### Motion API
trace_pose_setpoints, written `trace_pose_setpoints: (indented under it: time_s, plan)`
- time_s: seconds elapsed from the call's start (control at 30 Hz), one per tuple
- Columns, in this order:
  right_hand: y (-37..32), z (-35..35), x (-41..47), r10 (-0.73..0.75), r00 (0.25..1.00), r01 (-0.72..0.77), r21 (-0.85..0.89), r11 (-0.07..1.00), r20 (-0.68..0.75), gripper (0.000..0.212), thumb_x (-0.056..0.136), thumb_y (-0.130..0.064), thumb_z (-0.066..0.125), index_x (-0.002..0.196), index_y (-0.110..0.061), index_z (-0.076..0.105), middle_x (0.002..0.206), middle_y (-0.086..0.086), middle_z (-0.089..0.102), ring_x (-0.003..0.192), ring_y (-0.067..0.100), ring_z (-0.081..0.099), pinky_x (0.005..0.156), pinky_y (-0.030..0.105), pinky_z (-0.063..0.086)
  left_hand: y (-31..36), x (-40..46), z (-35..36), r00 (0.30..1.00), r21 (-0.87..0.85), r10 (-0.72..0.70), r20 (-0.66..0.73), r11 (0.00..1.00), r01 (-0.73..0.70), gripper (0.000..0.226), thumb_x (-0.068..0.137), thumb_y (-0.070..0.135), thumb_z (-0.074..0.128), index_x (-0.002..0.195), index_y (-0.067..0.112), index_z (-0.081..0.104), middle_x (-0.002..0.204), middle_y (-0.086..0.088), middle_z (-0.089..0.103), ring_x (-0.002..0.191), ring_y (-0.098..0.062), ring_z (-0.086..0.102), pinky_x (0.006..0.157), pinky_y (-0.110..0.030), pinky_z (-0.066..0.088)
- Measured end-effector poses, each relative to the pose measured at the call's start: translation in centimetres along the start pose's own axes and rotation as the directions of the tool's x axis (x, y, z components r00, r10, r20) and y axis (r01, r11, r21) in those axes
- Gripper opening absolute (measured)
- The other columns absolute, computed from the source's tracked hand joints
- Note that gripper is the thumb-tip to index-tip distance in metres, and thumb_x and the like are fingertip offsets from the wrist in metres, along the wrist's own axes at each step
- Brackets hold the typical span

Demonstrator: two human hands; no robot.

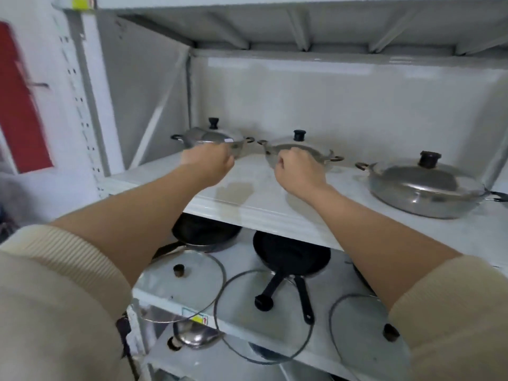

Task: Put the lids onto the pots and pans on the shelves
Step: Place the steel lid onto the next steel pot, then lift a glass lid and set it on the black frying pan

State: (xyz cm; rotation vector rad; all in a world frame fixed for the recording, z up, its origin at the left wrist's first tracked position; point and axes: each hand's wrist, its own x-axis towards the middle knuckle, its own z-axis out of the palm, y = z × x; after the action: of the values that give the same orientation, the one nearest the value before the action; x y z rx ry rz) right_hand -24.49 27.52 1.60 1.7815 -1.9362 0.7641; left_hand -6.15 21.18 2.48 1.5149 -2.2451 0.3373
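Observation:
Three steel pots stand on the upper shelf [275, 215], each with a steel lid and a black knob: the left pot [211, 136], the middle pot [299, 147] and the large right pot [420, 185]. My left hand [209, 163] is curled against the front rim of the left pot, with nothing visible in it. My right hand [299, 170] is closed over the middle pot's front rim. On the shelf below lie two uncovered black pans [206, 232] [291, 257] and three glass lids [181, 281] [242, 325] [362, 334].
The shelf unit's back panel and left upright close in the upper shelf. The middle glass lid overhangs the lower shelf's front edge. Another steel lid [195, 336] sits on a shelf further down. A red panel [22, 105] hangs on the left wall.

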Motion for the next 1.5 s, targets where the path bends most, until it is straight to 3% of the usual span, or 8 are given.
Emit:
trace_pose_setpoints:
  time_s: [0.27, 0.53, 0.73, 0.87, 1.03, 1.13, 1.3, 1.5]
  plan:
    - [-16.0, 6.3, -3.2, 0.041, 0.994, -0.049, 0.070, 0.996, 0.103, 0.026, 0.087, -0.016, 0.042, 0.098, -0.007, 0.063, 0.106, 0.011, 0.062, 0.100, 0.033, 0.056, 0.071, 0.034, 0.044, -16.2, -6.7, 1.1, 0.996, 0.063, 0.002, 0.087, 0.998, -0.007, 0.038, 0.099, 0.037, 0.030, 0.112, 0.010, 0.053, 0.111, -0.016, 0.062, 0.095, -0.034, 0.058, 0.068, -0.034, 0.036]
    - [-23.6, 11.1, -6.8, 0.119, 0.966, -0.134, 0.049, 0.990, 0.231, 0.023, 0.087, -0.014, 0.040, 0.092, -0.006, 0.061, 0.093, 0.010, 0.062, 0.087, 0.031, 0.059, 0.069, 0.036, 0.049, -24.2, -10.2, 5.4, 0.972, 0.009, -0.004, 0.233, 1.000, 0.002, 0.038, 0.099, 0.037, 0.029, 0.112, 0.013, 0.056, 0.112, -0.014, 0.060, 0.093, -0.033, 0.055, 0.075, -0.035, 0.037]
    - [-24.0, 19.7, -9.1, 0.169, 0.930, -0.189, 0.031, 0.981, 0.328, 0.019, 0.087, -0.015, 0.040, 0.087, -0.008, 0.058, 0.089, 0.006, 0.057, 0.082, 0.026, 0.053, 0.062, 0.033, 0.040, -26.2, -10.1, 14.4, 0.948, -0.033, 0.016, 0.319, 0.999, -0.006, 0.035, 0.100, 0.032, 0.030, 0.109, 0.010, 0.056, 0.093, -0.009, 0.053, 0.085, -0.029, 0.050, 0.071, -0.035, 0.038]
    - [-23.5, 22.3, -9.1, 0.132, 0.948, -0.147, 0.031, 0.989, 0.290, 0.021, 0.090, -0.018, 0.041, 0.084, -0.008, 0.058, 0.083, 0.005, 0.054, 0.078, 0.027, 0.055, 0.059, 0.033, 0.040, -25.4, -8.9, 16.8, 0.955, -0.079, 0.046, 0.293, 0.997, -0.024, 0.036, 0.100, 0.032, 0.031, 0.111, 0.011, 0.058, 0.115, -0.010, 0.059, 0.108, -0.032, 0.056, 0.075, -0.036, 0.039]
    - [-22.2, 31.5, -8.2, 0.105, 0.940, -0.124, 0.039, 0.992, 0.325, 0.022, 0.093, -0.023, 0.043, 0.090, -0.010, 0.060, 0.084, 0.005, 0.055, 0.080, 0.026, 0.056, 0.067, 0.039, 0.051, -25.3, -5.7, 26.2, 0.953, -0.059, 0.077, 0.293, 0.996, -0.062, 0.038, 0.100, 0.033, 0.035, 0.115, 0.007, 0.058, 0.115, -0.016, 0.061, 0.106, -0.037, 0.059, 0.084, -0.046, 0.049]
    - [-21.0, 36.8, -7.9, 0.087, 0.941, -0.106, 0.039, 0.994, 0.327, 0.023, 0.094, -0.024, 0.042, 0.094, -0.009, 0.060, 0.093, 0.009, 0.061, 0.088, 0.030, 0.061, 0.072, 0.042, 0.053, -25.4, -4.3, 31.7, 0.952, -0.080, 0.067, 0.300, 0.996, -0.045, 0.038, 0.099, 0.034, 0.036, 0.117, 0.009, 0.057, 0.117, -0.015, 0.061, 0.109, -0.035, 0.058, 0.086, -0.045, 0.049]
    - [-19.4, 44.8, -7.9, 0.102, 0.922, -0.096, -0.036, 0.995, 0.375, 0.028, 0.095, -0.026, 0.040, 0.108, -0.007, 0.055, 0.112, 0.014, 0.058, 0.101, 0.036, 0.060, 0.071, 0.039, 0.044, -26.5, -3.0, 39.2, 0.930, -0.102, 0.036, 0.366, 0.995, 0.001, 0.040, 0.101, 0.037, 0.034, 0.133, 0.017, 0.047, 0.127, -0.012, 0.054, 0.118, -0.034, 0.053, 0.085, -0.044, 0.047]
    - [-19.1, 50.8, -8.3, 0.173, 0.842, -0.154, -0.079, 0.985, 0.511, 0.042, 0.095, -0.041, 0.036, 0.127, -0.014, 0.046, 0.124, 0.014, 0.051, 0.105, 0.037, 0.060, 0.071, 0.039, 0.042, -27.3, -2.0, 43.7, 0.911, -0.047, -0.003, 0.412, 0.999, 0.024, 0.038, 0.102, 0.039, 0.029, 0.136, 0.025, 0.037, 0.114, -0.011, 0.059, 0.100, -0.037, 0.062, 0.069, -0.038, 0.040]
